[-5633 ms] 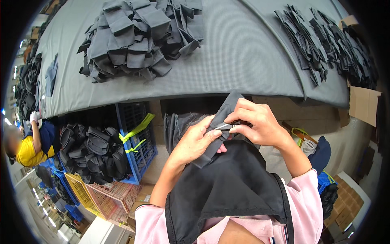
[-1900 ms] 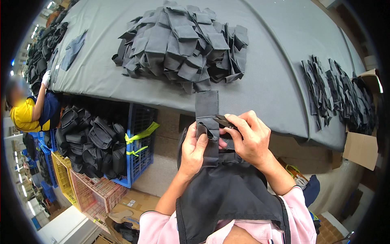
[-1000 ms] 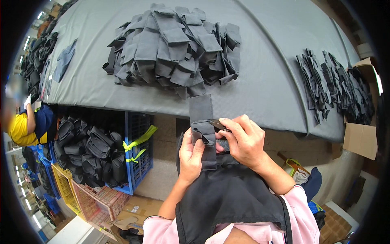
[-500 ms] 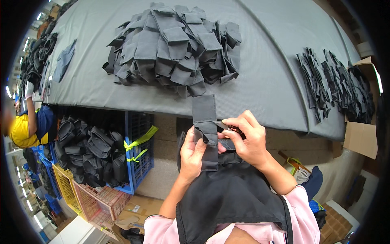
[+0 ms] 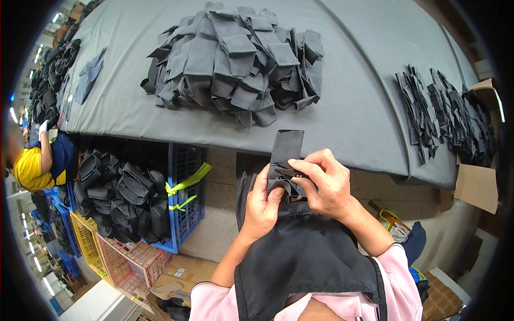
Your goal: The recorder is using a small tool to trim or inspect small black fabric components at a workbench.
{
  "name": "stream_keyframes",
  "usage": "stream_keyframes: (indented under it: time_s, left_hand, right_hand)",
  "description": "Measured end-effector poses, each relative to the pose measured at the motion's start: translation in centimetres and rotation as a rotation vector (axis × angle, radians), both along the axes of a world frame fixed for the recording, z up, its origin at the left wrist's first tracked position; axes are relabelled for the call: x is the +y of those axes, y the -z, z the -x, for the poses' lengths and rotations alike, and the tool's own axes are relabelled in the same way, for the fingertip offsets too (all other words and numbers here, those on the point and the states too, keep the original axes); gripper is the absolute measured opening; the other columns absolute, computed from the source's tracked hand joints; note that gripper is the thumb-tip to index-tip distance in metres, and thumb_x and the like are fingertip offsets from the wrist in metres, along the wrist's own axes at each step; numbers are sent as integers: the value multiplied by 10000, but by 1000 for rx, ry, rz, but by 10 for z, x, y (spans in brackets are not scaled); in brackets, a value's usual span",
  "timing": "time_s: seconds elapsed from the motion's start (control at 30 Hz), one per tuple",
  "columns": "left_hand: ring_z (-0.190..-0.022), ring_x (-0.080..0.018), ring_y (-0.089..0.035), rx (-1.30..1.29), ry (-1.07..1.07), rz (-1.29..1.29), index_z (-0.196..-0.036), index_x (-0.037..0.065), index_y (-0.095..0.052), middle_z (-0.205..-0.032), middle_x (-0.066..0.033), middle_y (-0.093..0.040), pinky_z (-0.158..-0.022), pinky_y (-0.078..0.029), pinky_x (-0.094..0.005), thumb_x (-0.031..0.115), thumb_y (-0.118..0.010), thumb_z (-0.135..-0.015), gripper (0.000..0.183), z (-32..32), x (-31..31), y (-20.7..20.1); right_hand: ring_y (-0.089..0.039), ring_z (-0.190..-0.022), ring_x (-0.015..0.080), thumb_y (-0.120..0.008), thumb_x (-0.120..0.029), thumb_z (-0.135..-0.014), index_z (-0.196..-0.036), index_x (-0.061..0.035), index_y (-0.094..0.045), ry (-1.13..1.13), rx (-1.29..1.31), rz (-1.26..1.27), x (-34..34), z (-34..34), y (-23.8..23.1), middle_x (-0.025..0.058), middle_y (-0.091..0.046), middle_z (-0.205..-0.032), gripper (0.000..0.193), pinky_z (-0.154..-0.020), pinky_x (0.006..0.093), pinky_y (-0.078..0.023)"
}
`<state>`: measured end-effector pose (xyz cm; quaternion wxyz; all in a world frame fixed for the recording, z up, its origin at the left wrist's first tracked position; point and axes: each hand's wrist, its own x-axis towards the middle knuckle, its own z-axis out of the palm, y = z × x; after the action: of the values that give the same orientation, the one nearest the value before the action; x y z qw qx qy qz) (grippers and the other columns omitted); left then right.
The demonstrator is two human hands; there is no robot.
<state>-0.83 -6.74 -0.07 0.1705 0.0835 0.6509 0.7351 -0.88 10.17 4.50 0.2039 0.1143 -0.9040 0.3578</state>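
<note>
Over my lap, my left hand (image 5: 261,206) pinches a dark grey fabric strip (image 5: 288,145) that stands up past the table's edge. The strip's lower part is folded over between my fingers. My right hand (image 5: 327,184) closes around small black thread snips (image 5: 289,170), whose blades lie against the fold. Part of the snips is hidden by my fingers. Beyond my hands, a large heap of similar grey fabric pieces (image 5: 225,64) lies on the cloth-covered table (image 5: 353,107).
More dark strips (image 5: 428,115) are stacked at the table's right, by an open cardboard box (image 5: 475,186). Below left, a blue crate (image 5: 187,211) with yellow-green ties stands near black pouches (image 5: 126,198). A person in yellow (image 5: 35,167) works at far left.
Both hands and the strip have shifted slightly right. The snips have come onto the fold, and my left fingers have moved closer to them.
</note>
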Motion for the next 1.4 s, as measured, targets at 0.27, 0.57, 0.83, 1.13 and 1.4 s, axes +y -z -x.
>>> stream_keyframes:
  time_s: [0.27, 0.57, 0.83, 1.13, 1.4]
  left_hand:
    - [-787, -172, -664, 115, 54, 201, -1339, -9, -364, -972, -114, -645, -714, -518, -287, 121, -512, -950, 436, 5, 3, -22]
    - [-730, -203, -689, 103, 26, 287, -1330, -5, -369, -914, -150, -656, -638, -530, -303, 69, -531, -927, 442, 6, 7, -26]
    - [-671, -294, -669, 245, 22, 439, -1326, 14, -385, -794, -185, -638, -590, -504, -361, 52, -571, -885, 480, 6, 5, -19]
    - [-686, -360, -647, 230, 53, 498, -1302, 19, -387, -791, -203, -632, -590, -488, -416, 77, -577, -880, 466, 5, 5, -18]
    - [-690, -367, -644, 227, 49, 501, -1297, 17, -387, -790, -209, -632, -590, -486, -423, 100, -571, -887, 457, 5, 3, -19]
  right_hand:
    - [-545, -587, 187, -714, 41, -602, -1009, -58, -653, -2, 25, 22, -1, 1, 4, 64, -545, -764, 422, -488, 287, -449]
    - [-555, -573, 191, -656, 88, -565, -1000, -55, -653, 27, 64, -109, -4, -1, 5, 55, -548, -753, 458, -481, 293, -446]
    - [-550, -547, 187, -652, 91, -612, -994, -47, -654, 34, 34, -108, -6, -3, 6, 59, -543, -740, 406, -478, 284, -444]
    - [-556, -566, 189, -694, 77, -627, -986, -42, -652, 75, -34, -12, -3, -8, 7, 72, -543, -746, 381, -486, 292, -446]
    - [-561, -589, 213, -664, 88, -599, -969, -45, -650, 42, -21, -100, -4, -9, 6, 71, -549, -766, 394, -506, 307, -451]
